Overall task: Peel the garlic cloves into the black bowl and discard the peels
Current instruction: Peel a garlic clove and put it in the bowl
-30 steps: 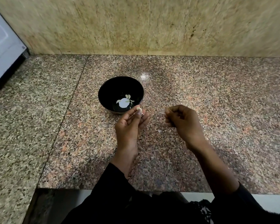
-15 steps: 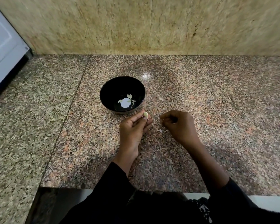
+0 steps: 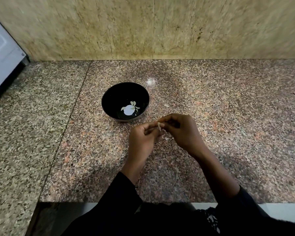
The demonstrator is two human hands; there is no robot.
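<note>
The fingers (image 3: 154, 125) of the left hand (image 3: 141, 142) pinch a garlic clove (image 3: 159, 126), long axis roughly upright. The right hand (image 3: 180, 132) meets it from the right, fingers curled onto the clove, apparently picking at its skin. Both hands touch at the clove, just in front of and to the right of the black bowl (image 3: 109, 96); the left hand is nearer the bowl. The bowl holds several peeled cloves (image 3: 134, 104). Loose peel (image 3: 166, 105) lies on the desk (image 3: 228, 108) beside the bowl.

Speckled granite counter (image 3: 228, 116), beige stone wall (image 3: 109, 26)
</note>
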